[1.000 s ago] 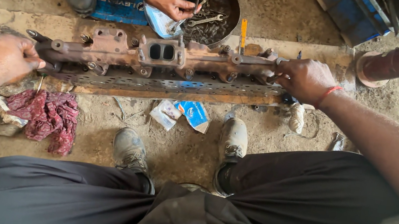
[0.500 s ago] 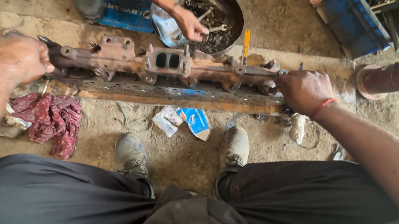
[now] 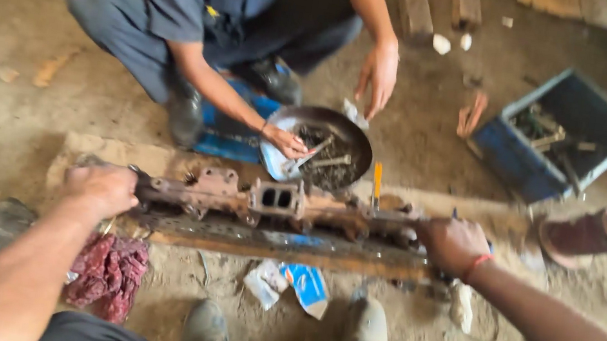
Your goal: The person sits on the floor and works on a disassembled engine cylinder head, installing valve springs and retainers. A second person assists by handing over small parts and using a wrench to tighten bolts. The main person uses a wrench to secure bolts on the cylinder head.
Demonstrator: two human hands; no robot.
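A long rusty cast-metal manifold (image 3: 279,205) lies across a rusty perforated steel bar (image 3: 285,245) on the dirt floor. My left hand (image 3: 102,187) grips its left end. My right hand (image 3: 453,245), with a red band at the wrist, grips its right end. My two shoes (image 3: 364,331) rest just below the bar.
A co-worker crouches opposite, one hand (image 3: 287,143) in a round dark pan (image 3: 322,148) of bolts. A yellow-handled tool (image 3: 377,182) stands behind the manifold. A blue crate (image 3: 558,135) and a reddish cylindrical part (image 3: 595,233) lie right. A red rag (image 3: 107,276) lies left.
The view has tilted upward, bringing the crouching co-worker and the blue crate into sight. Both my hands keep their hold on the manifold's ends.
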